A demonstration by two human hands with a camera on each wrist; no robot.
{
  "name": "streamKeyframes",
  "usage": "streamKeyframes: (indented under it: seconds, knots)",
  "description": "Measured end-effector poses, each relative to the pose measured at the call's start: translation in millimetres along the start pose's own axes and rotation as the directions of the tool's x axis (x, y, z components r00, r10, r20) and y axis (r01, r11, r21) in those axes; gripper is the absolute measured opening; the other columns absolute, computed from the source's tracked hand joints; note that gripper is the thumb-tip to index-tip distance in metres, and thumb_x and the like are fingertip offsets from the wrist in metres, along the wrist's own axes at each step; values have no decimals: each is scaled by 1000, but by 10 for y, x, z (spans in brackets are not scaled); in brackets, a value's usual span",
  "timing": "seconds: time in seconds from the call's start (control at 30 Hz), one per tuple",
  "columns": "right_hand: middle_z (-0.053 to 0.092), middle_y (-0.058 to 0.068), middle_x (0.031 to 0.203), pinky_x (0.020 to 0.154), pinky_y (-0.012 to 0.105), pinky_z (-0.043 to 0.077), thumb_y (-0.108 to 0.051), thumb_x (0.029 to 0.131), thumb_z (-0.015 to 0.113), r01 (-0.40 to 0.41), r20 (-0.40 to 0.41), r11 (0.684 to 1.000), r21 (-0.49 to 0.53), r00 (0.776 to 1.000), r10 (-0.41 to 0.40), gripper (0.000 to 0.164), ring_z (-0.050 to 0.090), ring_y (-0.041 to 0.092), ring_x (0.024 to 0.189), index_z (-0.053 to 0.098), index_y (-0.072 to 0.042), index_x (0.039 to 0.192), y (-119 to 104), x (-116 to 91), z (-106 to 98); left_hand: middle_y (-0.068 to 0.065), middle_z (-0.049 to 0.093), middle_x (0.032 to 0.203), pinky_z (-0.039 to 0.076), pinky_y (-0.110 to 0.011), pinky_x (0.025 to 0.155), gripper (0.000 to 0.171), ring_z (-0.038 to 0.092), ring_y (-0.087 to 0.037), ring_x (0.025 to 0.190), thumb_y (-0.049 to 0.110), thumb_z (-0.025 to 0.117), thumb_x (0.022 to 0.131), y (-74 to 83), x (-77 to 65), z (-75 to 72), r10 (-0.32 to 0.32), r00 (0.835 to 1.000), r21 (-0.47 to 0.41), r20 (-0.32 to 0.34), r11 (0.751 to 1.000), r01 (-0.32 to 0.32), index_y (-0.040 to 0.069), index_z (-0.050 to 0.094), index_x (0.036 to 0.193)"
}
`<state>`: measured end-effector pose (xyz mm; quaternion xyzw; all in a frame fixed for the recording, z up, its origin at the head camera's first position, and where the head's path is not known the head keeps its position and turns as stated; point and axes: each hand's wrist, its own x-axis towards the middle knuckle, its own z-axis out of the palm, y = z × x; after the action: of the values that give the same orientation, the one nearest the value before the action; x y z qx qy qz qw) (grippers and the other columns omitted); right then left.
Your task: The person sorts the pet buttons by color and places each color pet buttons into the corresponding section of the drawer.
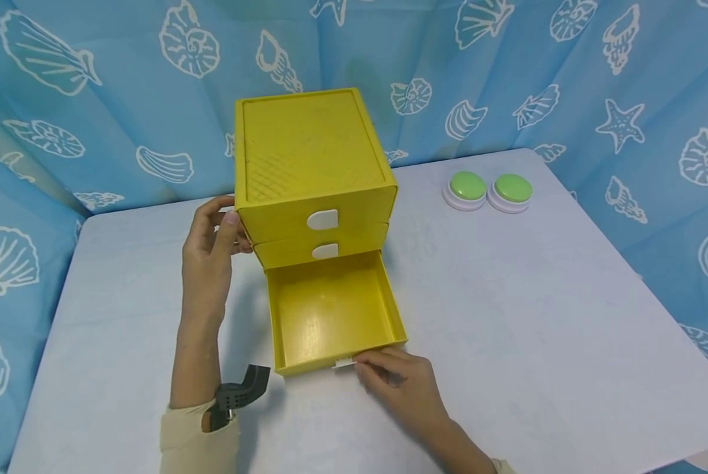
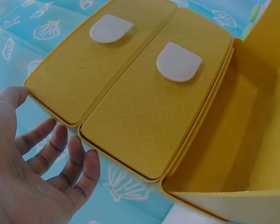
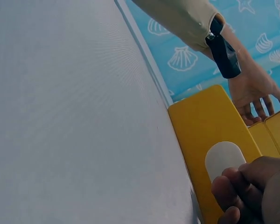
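Backdrop: blue curtain (image 1: pixel 354 59) with white shells and starfish, hanging behind and beside a white counter (image 1: pixel 537 316).
Right hand (image 1: pixel 404 388): grasping; thumb and fingers pinch the white tab (image 1: pixel 343 362) at the front of the bottom drawer.
Left hand (image 1: pixel 208 263): relaxed, gripping nothing; thumb at the cabinet's upper front left corner, fingers loosely bent and apart along its left side. Whether every fingertip touches, I cannot tell.
Left wrist: black band (image 1: pixel 241 392) just past the end of a beige sleeve (image 1: pixel 197 438).
Bottom drawer (image 1: pixel 330 306): yellow, pulled well out from the cabinet toward the counter's near edge, its smooth floor in view.
Cabinet (image 1: pixel 312 145): yellow, upright, near the counter's back edge and left of that edge's middle.
Middle drawer (image 1: pixel 289 253): pushed in, with its own white tab, directly above the bottom one.
Top drawer (image 1: pixel 271 224): pushed in too, white tab on its front.
Buttons: two, green on white bases, left one (image 1: pixel 468 186) and right one (image 1: pixel 512 188) side by side near the counter's back right corner, well apart from the cabinet.
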<state>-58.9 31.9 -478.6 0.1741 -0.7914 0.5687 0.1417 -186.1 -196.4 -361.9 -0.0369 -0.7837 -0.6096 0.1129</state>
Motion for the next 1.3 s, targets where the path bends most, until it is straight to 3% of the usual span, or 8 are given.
streamKeyframes:
  seconds: [0.2,0.37,0.53,0.67,0.87,1.07,1.13,1.3]
  knots:
    - [65,3,71,49,19,45,12,75,66,73,-73,994,76,995,-67,20,52,8,57,70,-1,90,15,-22,-51,-8,50,100,49,-32,77,38,52,-30,84,42,47,93,0,-7,-7,-4,1000,-8,-4,1000,4,21,50,125]
    - [63,5,66,54,21,49,17,76,61,86,-115,988,126,991,-72,20,56,12,56,68,3,89,45,23,-284,-9,50,100,49,-33,77,38,52,-32,84,41,48,93,-17,-1,12,-5,1000,-43,3,999,5,21,50,125]
    - [64,7,75,63,22,51,6,85,59,-57,-182,997,61,981,67,18,60,17,61,67,-1,100,420,163,-615,-11,49,100,49,-32,77,38,51,-32,84,41,49,93,-30,17,4,-3,1000,-63,3,998,3,20,51,125]
    - [65,3,82,62,20,51,-12,89,59,-198,-265,979,-53,948,177,20,62,15,66,66,-11,108,849,355,-894,-14,48,100,49,-31,77,38,50,-31,84,42,49,93,-42,11,-15,-22,1000,-56,7,998,22,20,50,125]
    - [64,1,80,49,18,46,-30,87,62,-304,-374,932,-196,902,215,30,61,17,64,64,-15,113,1349,783,-1304,-12,48,100,49,-32,78,39,50,-31,84,43,48,92,-58,6,-13,-49,999,-46,17,998,50,22,50,125]
    - [59,2,80,55,18,42,-50,81,62,-439,-416,825,-356,865,281,61,55,15,65,50,-13,128,1744,1113,-1552,-8,49,101,49,-31,78,39,53,-27,86,45,49,92,-161,11,16,-95,995,-44,34,994,96,25,49,125]
    - [55,4,82,59,23,40,-53,80,62,-463,-408,794,-393,862,301,72,50,16,69,44,-10,134,1833,1225,-1587,-8,49,101,50,-30,77,38,54,-27,85,44,49,92,-212,26,2,-92,995,-53,27,994,94,25,49,125]
    - [49,8,81,59,32,35,-56,78,62,-454,-394,766,-455,874,285,81,44,20,69,40,-6,137,1995,1513,-1646,-11,49,101,50,-30,77,36,53,-28,85,40,50,93,-268,94,-29,-62,998,-86,8,994,63,25,50,125]
